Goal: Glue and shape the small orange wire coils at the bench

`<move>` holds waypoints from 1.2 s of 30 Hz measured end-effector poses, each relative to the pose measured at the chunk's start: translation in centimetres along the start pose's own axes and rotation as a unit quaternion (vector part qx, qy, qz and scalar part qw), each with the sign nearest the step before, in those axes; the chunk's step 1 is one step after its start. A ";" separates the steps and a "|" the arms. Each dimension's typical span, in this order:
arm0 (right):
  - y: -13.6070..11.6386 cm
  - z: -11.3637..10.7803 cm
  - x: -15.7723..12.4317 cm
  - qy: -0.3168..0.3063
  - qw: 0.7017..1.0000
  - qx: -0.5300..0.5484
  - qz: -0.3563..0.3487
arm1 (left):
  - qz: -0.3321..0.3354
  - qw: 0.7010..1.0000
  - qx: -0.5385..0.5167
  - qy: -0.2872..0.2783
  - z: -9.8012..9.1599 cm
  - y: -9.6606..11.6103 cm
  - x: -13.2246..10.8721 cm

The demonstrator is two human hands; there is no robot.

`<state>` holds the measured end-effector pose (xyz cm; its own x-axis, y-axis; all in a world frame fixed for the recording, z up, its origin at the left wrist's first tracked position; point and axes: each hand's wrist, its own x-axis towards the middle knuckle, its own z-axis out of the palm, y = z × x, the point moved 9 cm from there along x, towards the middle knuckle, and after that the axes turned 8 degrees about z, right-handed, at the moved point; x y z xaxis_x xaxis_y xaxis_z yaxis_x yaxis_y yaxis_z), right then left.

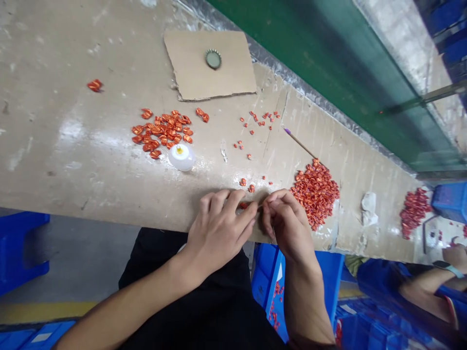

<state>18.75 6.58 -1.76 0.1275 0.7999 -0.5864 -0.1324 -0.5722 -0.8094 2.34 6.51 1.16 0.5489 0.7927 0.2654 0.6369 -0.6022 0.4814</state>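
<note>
My left hand (221, 221) is closed near the table's front edge, its fingers bent around a small orange-red piece (243, 205) that is mostly hidden. Close by on the right, my right hand (288, 221) pinches something thin and tiny that I cannot make out, its tip pointing at the left fingertips. Just beyond the fingers lie two loose orange-red pieces (251, 188). Beside the right hand rises a large pile of such pieces (316, 192). A thin stick with a purple tip (301, 144) lies behind that pile.
At left are a cluster of shiny orange pieces (162, 129) and a white round container with a yellow spot (181, 156). A bottle cap (213, 59) sits on cardboard (233, 80). Tiny bits (260, 121) are scattered mid-table. A co-worker's arm (425, 287) and a blue bin (450, 200) are right.
</note>
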 end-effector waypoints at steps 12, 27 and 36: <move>-3.4 4.6 -2.5 -0.001 0.824 -0.462 -0.327 | -0.027 0.983 -0.147 0.103 -2.4 -1.7 -1.0; -3.9 -4.5 -5.3 0.191 0.656 -0.585 -0.437 | -0.017 0.960 -0.100 0.261 -8.3 -6.0 -4.6; -3.9 -4.2 -4.4 0.252 0.655 -0.568 -0.431 | -0.100 0.946 -0.101 0.291 -8.4 -10.2 -3.3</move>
<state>22.81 4.56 3.79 0.0200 0.9169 0.3986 0.9816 0.0577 -0.1820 -10.52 10.83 2.44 -0.0001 0.8431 0.5378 0.5478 -0.4499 0.7053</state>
